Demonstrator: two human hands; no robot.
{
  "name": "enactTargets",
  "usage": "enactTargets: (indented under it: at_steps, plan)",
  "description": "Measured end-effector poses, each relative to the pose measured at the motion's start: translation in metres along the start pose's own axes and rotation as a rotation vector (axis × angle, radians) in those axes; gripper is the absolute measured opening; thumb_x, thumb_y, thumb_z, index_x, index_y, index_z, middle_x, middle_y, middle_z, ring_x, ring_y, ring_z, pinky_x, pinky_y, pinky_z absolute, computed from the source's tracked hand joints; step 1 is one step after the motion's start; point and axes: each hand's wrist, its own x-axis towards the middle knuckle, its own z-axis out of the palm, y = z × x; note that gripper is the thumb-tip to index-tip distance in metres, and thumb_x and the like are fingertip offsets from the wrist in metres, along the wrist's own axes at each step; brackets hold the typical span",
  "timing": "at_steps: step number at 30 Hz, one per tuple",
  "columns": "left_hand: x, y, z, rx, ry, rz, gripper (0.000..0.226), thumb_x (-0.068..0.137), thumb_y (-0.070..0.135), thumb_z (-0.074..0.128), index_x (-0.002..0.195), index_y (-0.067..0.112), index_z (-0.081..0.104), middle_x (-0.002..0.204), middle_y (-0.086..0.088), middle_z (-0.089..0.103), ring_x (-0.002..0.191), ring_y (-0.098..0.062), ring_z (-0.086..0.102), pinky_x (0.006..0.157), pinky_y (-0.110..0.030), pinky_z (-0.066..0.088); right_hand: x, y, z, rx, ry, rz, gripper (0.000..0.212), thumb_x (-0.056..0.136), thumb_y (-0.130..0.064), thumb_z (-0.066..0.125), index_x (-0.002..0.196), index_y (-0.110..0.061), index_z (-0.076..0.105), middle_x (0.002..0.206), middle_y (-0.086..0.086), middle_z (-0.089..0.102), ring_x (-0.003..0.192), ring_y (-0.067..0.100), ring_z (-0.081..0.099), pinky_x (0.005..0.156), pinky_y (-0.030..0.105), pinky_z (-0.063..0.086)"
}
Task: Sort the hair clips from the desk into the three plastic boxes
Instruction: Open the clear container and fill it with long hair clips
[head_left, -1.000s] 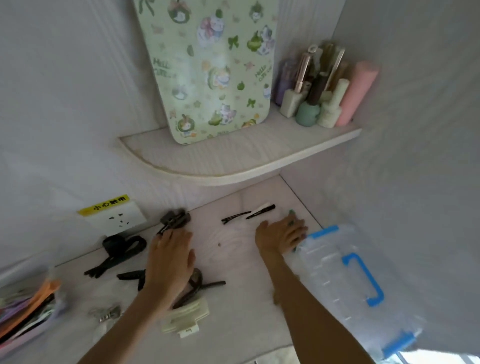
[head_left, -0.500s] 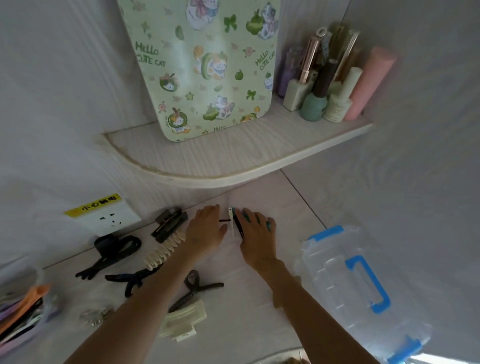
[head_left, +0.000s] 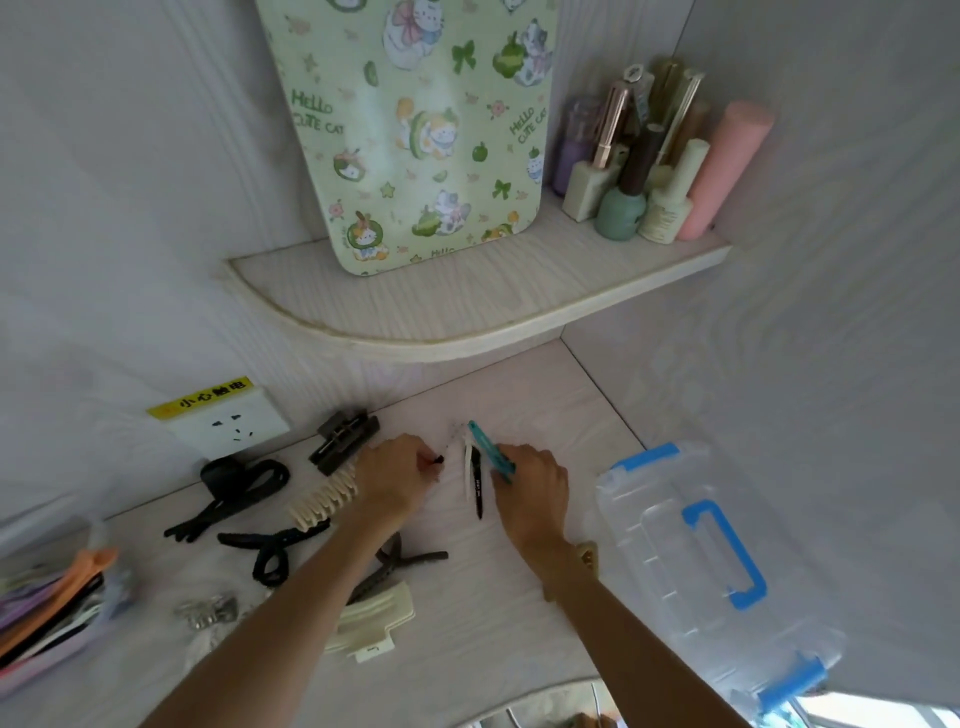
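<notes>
My right hand (head_left: 530, 486) pinches a thin teal plastic clip (head_left: 489, 451). Its tip points up toward the top of the frame. My left hand (head_left: 397, 475) is curled shut on a small black clip (head_left: 438, 460); only the end peeks out. Between my hands lie a long flat black clip (head_left: 476, 488) and a white one (head_left: 468, 470), side by side, running up and down the frame. My right hand is nearer them. The clear plastic box with blue handle (head_left: 696, 566) sits lower right, lid closed. The pale wood desk (head_left: 519, 597) holds more clips lower left.
</notes>
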Motion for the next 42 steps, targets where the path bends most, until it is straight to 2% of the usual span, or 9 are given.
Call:
enactTargets:
  at_steps: [5,13,16,19,22,25,30,34,42]
  plan:
    - [-0.015,-0.002,-0.009,-0.140,0.093,0.092,0.019,0.090,0.037,0.055,0.097,0.023,0.065,0.091,0.012,0.067,0.089,-0.007,0.062,0.079,-0.024,0.045,-0.002,-0.002,-0.011,0.220,-0.027,0.092,0.020,0.087,-0.022,0.062,0.106,-0.017,0.067,0.091,0.000,0.069,0.078,0.013,0.059,0.067,0.020,0.041]
    - [-0.044,-0.005,-0.043,-0.611,0.152,0.067,0.012,0.088,0.027,0.062,0.089,0.015,0.062,0.080,0.007,0.072,0.069,-0.008,0.069,0.073,-0.038,0.057,0.000,-0.010,-0.023,0.496,-0.072,0.338,0.033,0.080,-0.006,0.067,0.113,-0.013,0.067,0.106,0.007,0.071,0.092,0.017,0.061,0.084,0.020,0.042]
    - [-0.067,-0.025,-0.052,-0.586,0.200,0.069,0.008,0.088,0.028,0.061,0.090,0.021,0.064,0.078,0.013,0.070,0.066,0.001,0.068,0.071,-0.030,0.056,-0.005,-0.020,-0.021,0.437,-0.050,0.311,0.026,0.083,-0.014,0.065,0.109,-0.013,0.069,0.100,0.010,0.072,0.091,0.023,0.063,0.082,0.027,0.045]
    - [-0.094,-0.055,-0.064,-0.422,0.339,0.031,0.011,0.089,0.032,0.059,0.090,0.025,0.067,0.082,0.017,0.069,0.066,0.012,0.062,0.061,-0.013,0.050,-0.009,-0.027,-0.018,0.235,-0.063,0.213,0.022,0.090,-0.023,0.057,0.104,-0.010,0.068,0.092,0.011,0.070,0.084,0.027,0.062,0.076,0.030,0.046]
    - [-0.122,-0.095,-0.082,-0.335,0.426,-0.038,0.039,0.087,0.050,0.050,0.098,0.019,0.071,0.082,0.007,0.074,0.071,-0.002,0.067,0.063,-0.028,0.055,-0.009,-0.031,-0.012,0.060,-0.087,0.087,0.028,0.094,-0.026,0.049,0.109,-0.008,0.064,0.108,0.014,0.068,0.103,0.031,0.061,0.105,0.039,0.032]
    - [-0.148,-0.131,-0.100,-0.238,0.441,-0.095,0.031,0.089,0.044,0.054,0.100,0.021,0.071,0.082,0.007,0.074,0.073,-0.006,0.068,0.057,-0.018,0.048,-0.010,-0.044,-0.013,0.007,-0.088,-0.035,0.030,0.095,-0.022,0.047,0.116,-0.005,0.060,0.117,0.016,0.064,0.115,0.030,0.055,0.114,0.038,0.015]
    - [-0.191,-0.188,-0.118,0.021,0.633,-0.240,0.017,0.091,0.032,0.057,0.094,0.024,0.071,0.082,0.001,0.072,0.078,-0.022,0.067,0.050,-0.024,0.039,-0.033,-0.115,-0.011,0.131,-0.096,-0.397,0.022,0.092,-0.016,0.054,0.110,-0.008,0.063,0.092,0.016,0.070,0.083,0.033,0.064,0.072,0.032,0.046]
    - [-0.203,-0.229,-0.118,0.104,0.733,-0.293,0.014,0.087,0.025,0.063,0.095,0.019,0.073,0.089,-0.004,0.072,0.087,-0.029,0.063,0.061,-0.032,0.048,-0.065,-0.176,0.011,0.078,-0.263,-0.690,0.029,0.090,-0.017,0.055,0.118,-0.017,0.061,0.107,0.007,0.068,0.098,0.026,0.061,0.080,0.034,0.047]
    - [-0.175,-0.264,-0.124,0.055,0.557,-0.175,0.016,0.077,0.033,0.070,0.092,0.028,0.073,0.091,0.002,0.073,0.086,-0.027,0.066,0.073,-0.032,0.049,-0.104,-0.244,0.053,-0.099,-0.340,-0.962,0.028,0.090,-0.021,0.052,0.116,-0.025,0.063,0.099,0.006,0.067,0.098,0.027,0.055,0.077,0.036,0.044]
